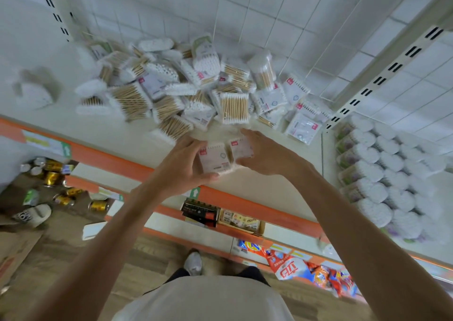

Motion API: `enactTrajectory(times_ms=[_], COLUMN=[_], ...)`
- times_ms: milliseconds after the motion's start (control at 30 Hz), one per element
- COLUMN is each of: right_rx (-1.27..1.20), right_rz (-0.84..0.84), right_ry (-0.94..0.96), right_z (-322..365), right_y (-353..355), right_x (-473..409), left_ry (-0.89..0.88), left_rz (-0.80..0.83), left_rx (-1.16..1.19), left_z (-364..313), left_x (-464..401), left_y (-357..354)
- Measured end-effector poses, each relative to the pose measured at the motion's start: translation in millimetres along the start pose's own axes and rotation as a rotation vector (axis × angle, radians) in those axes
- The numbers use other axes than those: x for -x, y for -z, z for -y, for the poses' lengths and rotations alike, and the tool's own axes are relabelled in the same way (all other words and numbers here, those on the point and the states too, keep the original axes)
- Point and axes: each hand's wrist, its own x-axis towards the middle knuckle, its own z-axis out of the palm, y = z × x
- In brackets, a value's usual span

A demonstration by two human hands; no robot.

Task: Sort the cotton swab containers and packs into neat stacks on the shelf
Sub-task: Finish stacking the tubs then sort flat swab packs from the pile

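A jumbled heap of cotton swab packs and containers [186,88] lies across the white shelf [73,115]. Some packs show wooden sticks, others are flat white packs with red labels. Near the shelf's front edge my left hand [181,164] grips a flat white pack with a red label [214,157]. My right hand [264,153] holds a second such pack [241,148] right beside it, the two packs touching side by side. Neat rows of round swab containers [382,173] fill the neighbouring shelf section on the right.
An orange price rail [117,159] runs along the shelf front. Lower shelves hold boxes [201,210] and colourful bags [294,266]. Gold cans [54,171] and a slipper [34,214] lie on cardboard on the floor at left. A slotted upright [382,75] divides the shelf sections.
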Motion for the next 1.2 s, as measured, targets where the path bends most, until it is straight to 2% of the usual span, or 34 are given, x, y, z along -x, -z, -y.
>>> enactTrajectory(times_ms=[100, 200, 300, 467, 633, 800, 1200], right_rx=[0.010, 0.013, -0.061, -0.201, -0.283, -0.317, -0.344], right_rz=[-0.063, -0.235, -0.390, -0.522, -0.596, -0.598, -0.630], right_ry=[-0.004, 0.027, 0.080, 0.108, 0.092, 0.114, 0.139], right_z=[-1.0, -8.0, -14.5, -16.9, -16.4, -19.5, -26.5], right_y=[-6.4, -18.8, -36.9, -68.2, -82.3, -83.8, -80.1], right_x=[3.0, 14.1, 27.7, 37.6, 38.7, 37.5, 55.1], left_ry=[-0.006, -0.071, -0.085, -0.133, -0.129, -0.061, 0.050], left_rz=[-0.058, -0.078, -0.098, -0.078, -0.045, -0.061, -0.153], left_rx=[0.069, 0.136, 0.202, 0.247, 0.314, 0.422, 0.620], left_z=[1.2, 6.5, 5.1, 7.6, 11.6, 12.8, -20.0], left_x=[3.0, 2.5, 8.4, 9.9, 9.0, 7.4, 13.4], left_y=[0.5, -0.3, -3.5, -2.5, 3.4, 1.6, -4.3])
